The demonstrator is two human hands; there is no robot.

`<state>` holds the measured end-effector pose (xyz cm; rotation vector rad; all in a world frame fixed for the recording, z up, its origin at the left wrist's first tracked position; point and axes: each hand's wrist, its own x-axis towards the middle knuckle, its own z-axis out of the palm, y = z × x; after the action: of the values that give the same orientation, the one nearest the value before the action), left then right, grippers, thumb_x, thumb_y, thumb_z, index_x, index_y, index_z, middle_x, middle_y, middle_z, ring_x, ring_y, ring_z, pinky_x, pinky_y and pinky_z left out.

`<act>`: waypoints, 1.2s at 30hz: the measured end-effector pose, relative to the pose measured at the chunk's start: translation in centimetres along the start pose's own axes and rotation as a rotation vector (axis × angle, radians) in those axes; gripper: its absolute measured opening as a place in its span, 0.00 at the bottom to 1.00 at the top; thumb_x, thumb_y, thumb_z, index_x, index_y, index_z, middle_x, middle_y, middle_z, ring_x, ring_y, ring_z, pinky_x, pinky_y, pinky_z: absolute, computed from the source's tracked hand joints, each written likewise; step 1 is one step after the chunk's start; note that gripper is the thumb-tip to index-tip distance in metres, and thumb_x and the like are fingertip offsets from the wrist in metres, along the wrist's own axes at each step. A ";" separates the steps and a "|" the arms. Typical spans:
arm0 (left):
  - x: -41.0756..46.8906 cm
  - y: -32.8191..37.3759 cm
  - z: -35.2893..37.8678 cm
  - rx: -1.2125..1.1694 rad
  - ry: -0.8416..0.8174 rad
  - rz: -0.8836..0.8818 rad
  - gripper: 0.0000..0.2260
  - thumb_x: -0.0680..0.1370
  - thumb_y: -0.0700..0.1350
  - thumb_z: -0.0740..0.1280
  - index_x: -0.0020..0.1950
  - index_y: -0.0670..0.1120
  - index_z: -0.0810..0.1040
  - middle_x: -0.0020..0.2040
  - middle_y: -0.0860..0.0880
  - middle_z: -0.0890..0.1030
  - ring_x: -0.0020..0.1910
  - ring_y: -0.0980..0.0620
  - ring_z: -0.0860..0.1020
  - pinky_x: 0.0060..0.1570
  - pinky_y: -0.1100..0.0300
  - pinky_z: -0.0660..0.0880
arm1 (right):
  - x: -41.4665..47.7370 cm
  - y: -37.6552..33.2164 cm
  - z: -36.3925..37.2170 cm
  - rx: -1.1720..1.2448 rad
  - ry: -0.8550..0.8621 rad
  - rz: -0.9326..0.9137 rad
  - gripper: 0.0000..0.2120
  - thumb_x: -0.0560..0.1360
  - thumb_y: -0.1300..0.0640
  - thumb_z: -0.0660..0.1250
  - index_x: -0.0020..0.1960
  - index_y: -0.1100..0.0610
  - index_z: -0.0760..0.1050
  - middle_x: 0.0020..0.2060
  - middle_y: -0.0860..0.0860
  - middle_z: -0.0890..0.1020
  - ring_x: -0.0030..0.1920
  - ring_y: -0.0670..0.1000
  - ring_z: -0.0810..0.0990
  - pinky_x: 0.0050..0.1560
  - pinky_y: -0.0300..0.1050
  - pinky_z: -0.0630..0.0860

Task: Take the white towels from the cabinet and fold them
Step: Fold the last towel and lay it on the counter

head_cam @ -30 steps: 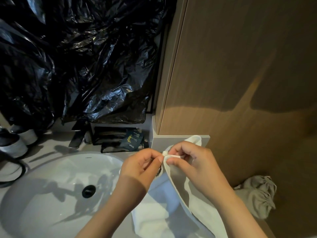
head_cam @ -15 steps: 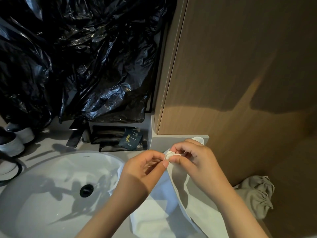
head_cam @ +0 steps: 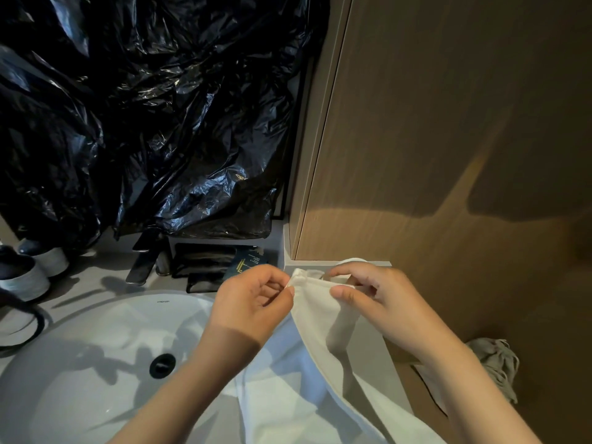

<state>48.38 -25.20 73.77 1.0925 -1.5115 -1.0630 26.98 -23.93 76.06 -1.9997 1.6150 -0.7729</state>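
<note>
A white towel (head_cam: 317, 318) hangs from both my hands over the right side of the counter and drapes down toward me. My left hand (head_cam: 253, 299) pinches one top corner of the towel between thumb and fingers. A short way to the right, my right hand (head_cam: 371, 296) pinches the top edge of the towel, so a short span is stretched between the hands. The towel's lower part runs out of the bottom of the view. The wooden cabinet (head_cam: 448, 155) stands directly behind and to the right.
A white sink (head_cam: 80, 363) with a dark drain (head_cam: 162, 365) lies to the left. Black plastic bags (head_cam: 144, 107) hang above it. Dark sachets (head_cam: 205, 264) and cups (head_cam: 25, 277) sit on the counter. A grey crumpled cloth (head_cam: 493, 366) lies low at the right.
My hands have drawn apart, left hand moving left and right hand right, stretching the towel's top edge between them where before they pinched it close together.
</note>
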 end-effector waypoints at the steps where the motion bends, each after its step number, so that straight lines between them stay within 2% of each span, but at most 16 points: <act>1: 0.2 0.2 0.0 0.010 -0.018 -0.013 0.05 0.74 0.36 0.71 0.39 0.45 0.81 0.33 0.48 0.81 0.31 0.58 0.76 0.35 0.65 0.75 | 0.1 -0.1 0.1 -0.004 -0.003 -0.003 0.13 0.77 0.47 0.69 0.61 0.41 0.78 0.47 0.39 0.82 0.49 0.40 0.79 0.49 0.34 0.74; 4: 0.2 0.4 0.2 -0.010 -0.058 -0.024 0.05 0.74 0.36 0.71 0.40 0.43 0.81 0.32 0.47 0.81 0.31 0.57 0.76 0.36 0.63 0.74 | 0.6 -0.5 0.9 -0.024 -0.024 -0.058 0.17 0.78 0.49 0.67 0.66 0.39 0.74 0.49 0.39 0.79 0.52 0.39 0.76 0.50 0.31 0.72; 7: -0.3 0.5 0.1 -0.053 -0.045 -0.006 0.04 0.75 0.36 0.71 0.41 0.42 0.81 0.32 0.48 0.82 0.32 0.57 0.78 0.36 0.66 0.75 | 1.1 -0.4 1.4 0.053 -0.048 -0.079 0.08 0.80 0.51 0.65 0.56 0.46 0.81 0.51 0.40 0.79 0.56 0.42 0.76 0.57 0.37 0.72; 9: -0.5 0.6 0.1 -0.061 -0.043 -0.005 0.04 0.74 0.36 0.71 0.40 0.43 0.81 0.32 0.50 0.82 0.32 0.58 0.78 0.36 0.68 0.74 | 1.3 -0.2 1.8 0.046 -0.032 -0.101 0.08 0.80 0.51 0.64 0.48 0.51 0.81 0.48 0.43 0.80 0.54 0.45 0.77 0.56 0.44 0.73; 11: -0.4 0.7 0.1 -0.018 -0.053 -0.028 0.04 0.74 0.36 0.72 0.40 0.43 0.81 0.31 0.51 0.81 0.31 0.58 0.77 0.35 0.69 0.74 | 1.3 -0.1 2.2 -0.001 -0.008 -0.110 0.10 0.81 0.51 0.63 0.45 0.53 0.78 0.44 0.44 0.79 0.49 0.46 0.77 0.52 0.48 0.74; 15: 0.7 1.4 -0.1 0.082 -0.057 -0.025 0.02 0.73 0.40 0.73 0.41 0.46 0.83 0.31 0.52 0.80 0.30 0.58 0.75 0.33 0.69 0.72 | 1.4 -0.3 3.0 -0.055 0.078 -0.152 0.12 0.81 0.47 0.60 0.43 0.51 0.75 0.39 0.43 0.77 0.43 0.46 0.75 0.46 0.42 0.67; 18: 1.5 2.2 -0.6 0.109 -0.053 0.058 0.03 0.75 0.41 0.72 0.43 0.48 0.84 0.32 0.50 0.79 0.29 0.56 0.73 0.33 0.66 0.71 | 1.6 -1.1 2.6 -0.091 0.113 -0.166 0.10 0.81 0.45 0.59 0.42 0.43 0.71 0.39 0.40 0.76 0.46 0.45 0.74 0.49 0.42 0.67; 21: 2.1 3.1 -0.8 0.177 -0.055 0.159 0.04 0.76 0.41 0.70 0.45 0.50 0.83 0.37 0.50 0.81 0.35 0.49 0.78 0.38 0.60 0.75 | 1.8 -2.1 1.1 -0.129 0.158 -0.168 0.08 0.80 0.42 0.60 0.43 0.42 0.72 0.41 0.37 0.76 0.50 0.41 0.71 0.54 0.40 0.66; 24: 3.4 4.0 -0.9 0.273 0.014 0.252 0.04 0.78 0.41 0.68 0.48 0.49 0.81 0.38 0.53 0.82 0.39 0.55 0.80 0.40 0.64 0.75 | 1.9 -2.6 -0.8 -0.225 0.152 -0.117 0.09 0.78 0.42 0.63 0.40 0.41 0.70 0.39 0.36 0.74 0.47 0.40 0.71 0.57 0.41 0.65; 26: 4.9 4.6 -1.2 0.311 0.060 0.289 0.04 0.78 0.41 0.67 0.49 0.48 0.81 0.40 0.53 0.82 0.41 0.57 0.79 0.41 0.66 0.74 | 1.8 -2.6 -2.4 -0.291 0.135 -0.071 0.13 0.77 0.41 0.64 0.36 0.45 0.70 0.37 0.40 0.75 0.44 0.41 0.73 0.54 0.41 0.66; 29: 7.4 5.2 -1.7 0.327 0.101 0.297 0.04 0.79 0.43 0.66 0.48 0.50 0.80 0.41 0.55 0.82 0.43 0.62 0.78 0.40 0.71 0.73 | 1.3 -2.5 -4.6 -0.306 0.137 -0.048 0.16 0.76 0.39 0.64 0.37 0.50 0.76 0.36 0.43 0.79 0.44 0.43 0.77 0.67 0.40 0.61; 30: 8.2 5.4 -1.7 0.327 0.120 0.292 0.04 0.79 0.43 0.66 0.48 0.50 0.80 0.41 0.56 0.81 0.42 0.62 0.78 0.39 0.72 0.72 | 1.3 -2.4 -5.1 -0.286 0.141 -0.053 0.18 0.75 0.39 0.64 0.36 0.51 0.75 0.34 0.44 0.78 0.43 0.44 0.78 0.68 0.40 0.61; 31: 8.8 5.6 -1.6 0.327 0.144 0.283 0.04 0.79 0.43 0.65 0.48 0.49 0.79 0.40 0.56 0.81 0.41 0.61 0.78 0.38 0.71 0.71 | 1.2 -2.3 -5.4 -0.264 0.146 -0.072 0.19 0.75 0.38 0.65 0.34 0.52 0.74 0.32 0.46 0.77 0.41 0.46 0.78 0.66 0.41 0.65; 33: 10.2 6.2 -1.5 0.330 0.197 0.266 0.03 0.80 0.43 0.65 0.49 0.48 0.78 0.39 0.55 0.79 0.39 0.61 0.76 0.37 0.70 0.69 | 1.2 -2.3 -5.8 -0.194 0.169 -0.120 0.22 0.74 0.38 0.66 0.33 0.55 0.75 0.30 0.50 0.76 0.38 0.49 0.77 0.52 0.49 0.76; 34: 10.7 6.5 -1.4 0.328 0.220 0.250 0.03 0.80 0.43 0.64 0.49 0.48 0.78 0.39 0.55 0.78 0.38 0.61 0.75 0.36 0.70 0.69 | 1.1 -2.4 -5.9 -0.139 0.188 -0.139 0.21 0.74 0.39 0.68 0.33 0.56 0.76 0.30 0.51 0.77 0.37 0.51 0.77 0.46 0.54 0.77; 36: 11.8 7.1 -1.1 0.310 0.248 0.223 0.03 0.80 0.43 0.64 0.51 0.49 0.77 0.38 0.54 0.77 0.37 0.60 0.73 0.36 0.70 0.68 | 1.1 -2.8 -6.1 -0.013 0.216 -0.161 0.18 0.73 0.43 0.71 0.35 0.57 0.79 0.31 0.51 0.78 0.36 0.53 0.78 0.38 0.57 0.76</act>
<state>46.82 -35.16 83.18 1.1846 -1.5830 -0.5298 25.03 -24.40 82.57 -2.1365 1.5902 -1.0742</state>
